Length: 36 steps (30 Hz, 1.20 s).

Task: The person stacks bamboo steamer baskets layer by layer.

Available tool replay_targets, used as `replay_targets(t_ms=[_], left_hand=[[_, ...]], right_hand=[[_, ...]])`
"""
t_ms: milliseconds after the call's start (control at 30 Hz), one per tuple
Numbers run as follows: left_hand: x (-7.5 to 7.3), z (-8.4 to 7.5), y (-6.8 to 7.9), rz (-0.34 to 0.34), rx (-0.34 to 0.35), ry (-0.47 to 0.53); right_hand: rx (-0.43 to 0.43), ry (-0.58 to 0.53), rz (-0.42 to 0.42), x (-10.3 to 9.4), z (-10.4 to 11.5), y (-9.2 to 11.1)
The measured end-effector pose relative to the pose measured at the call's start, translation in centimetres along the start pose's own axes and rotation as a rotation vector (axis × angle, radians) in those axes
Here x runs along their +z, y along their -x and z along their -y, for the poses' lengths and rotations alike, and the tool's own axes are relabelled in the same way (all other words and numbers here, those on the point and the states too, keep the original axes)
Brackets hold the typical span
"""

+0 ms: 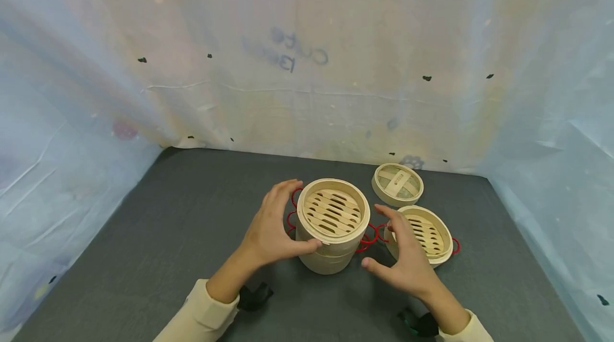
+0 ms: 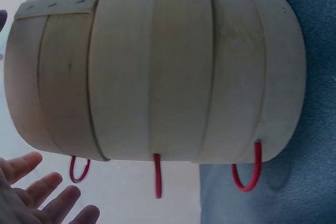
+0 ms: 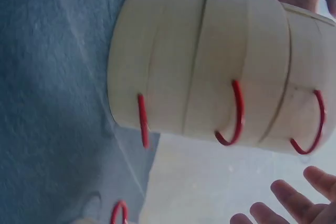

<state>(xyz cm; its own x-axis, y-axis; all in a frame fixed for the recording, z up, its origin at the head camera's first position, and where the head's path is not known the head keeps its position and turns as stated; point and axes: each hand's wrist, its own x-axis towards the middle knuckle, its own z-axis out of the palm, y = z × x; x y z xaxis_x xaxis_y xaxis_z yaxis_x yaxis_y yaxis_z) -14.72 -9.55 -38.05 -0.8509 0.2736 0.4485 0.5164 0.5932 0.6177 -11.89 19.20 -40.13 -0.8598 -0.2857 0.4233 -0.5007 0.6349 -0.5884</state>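
Observation:
A stack of three round bamboo steamer baskets [image 1: 331, 259] stands upright between the hands, its slatted top tier facing up. Red loop handles [image 3: 239, 109] stick out from both sides of the stack. My left hand [image 1: 273, 230] is at the left of the top tier, thumb stretched toward the front rim and fingers beside the red loops. In the left wrist view those fingers [image 2: 60, 203] are spread and apart from the bamboo wall. To the right of the stack my right hand [image 1: 405, 257] holds nothing, with its thumb and fingers spread toward it.
Another steamer basket [image 1: 434, 241] with red handles sits at the right, partly hidden behind my right hand. A round woven bamboo lid [image 1: 398, 182] lies behind it near the back edge. Plastic sheeting [image 1: 307, 107] walls the dark table [image 1: 158, 257] at the back and sides.

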Motion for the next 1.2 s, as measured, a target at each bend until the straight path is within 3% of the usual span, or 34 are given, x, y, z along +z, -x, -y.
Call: replay_targets(t_ms=[300, 567, 833, 1033, 1200], left_hand=[[0.9, 1.2, 0.2, 0.092, -0.089, 0.028], [1.8, 1.8, 0.4, 0.112, -0.080, 0.061], [2.4, 2.0, 0.5, 0.109, -0.056, 0.081], [2.7, 2.2, 0.6, 0.110, -0.040, 0.086], [2.8, 2.2, 0.8, 0.112, -0.048, 0.113]], right_hand=[[-0.045, 0.016, -0.049, -2.1, -0.1, 0.4], [-0.143, 0.164, -0.113, -3.9, -1.1, 0.6], [-0.140, 0.366, -0.137, -4.3, -3.0, 1.8], [-0.102, 0.488, -0.090, -4.0, -4.7, 2.5], [-0.064, 0.526, -0.049, -3.9, -5.4, 2.7]])
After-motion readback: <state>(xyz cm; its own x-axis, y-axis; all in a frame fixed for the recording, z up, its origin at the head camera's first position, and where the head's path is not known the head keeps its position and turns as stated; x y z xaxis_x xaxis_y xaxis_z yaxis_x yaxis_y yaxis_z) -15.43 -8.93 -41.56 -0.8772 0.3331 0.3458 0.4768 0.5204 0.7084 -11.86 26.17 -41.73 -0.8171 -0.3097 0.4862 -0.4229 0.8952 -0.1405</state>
